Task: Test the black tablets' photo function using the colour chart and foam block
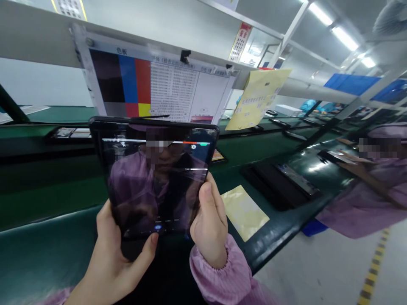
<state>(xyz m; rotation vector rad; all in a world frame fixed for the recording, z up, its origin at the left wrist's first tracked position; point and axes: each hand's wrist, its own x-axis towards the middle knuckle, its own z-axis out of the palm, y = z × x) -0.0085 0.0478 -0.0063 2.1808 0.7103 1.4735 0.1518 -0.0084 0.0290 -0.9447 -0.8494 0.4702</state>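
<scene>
I hold a black tablet [152, 169] upright in front of me with both hands. Its dark glossy screen shows a camera-like interface with small icons along the top and a mirrored figure in purple. My left hand [117, 258] grips the lower left corner, thumb lying across the bottom of the screen. My right hand [210, 220] clasps the right edge, thumb on the bezel, purple sleeve at the wrist. The tablet faces a colour chart [133, 84] hung on the rail behind.
A green conveyor bench [47, 186] runs left to right. Black trays with devices [282, 182] and a yellow sheet [244, 212] lie on it. A yellow paper [257, 97] hangs from the rail. A co-worker in purple [372, 186] stands at right.
</scene>
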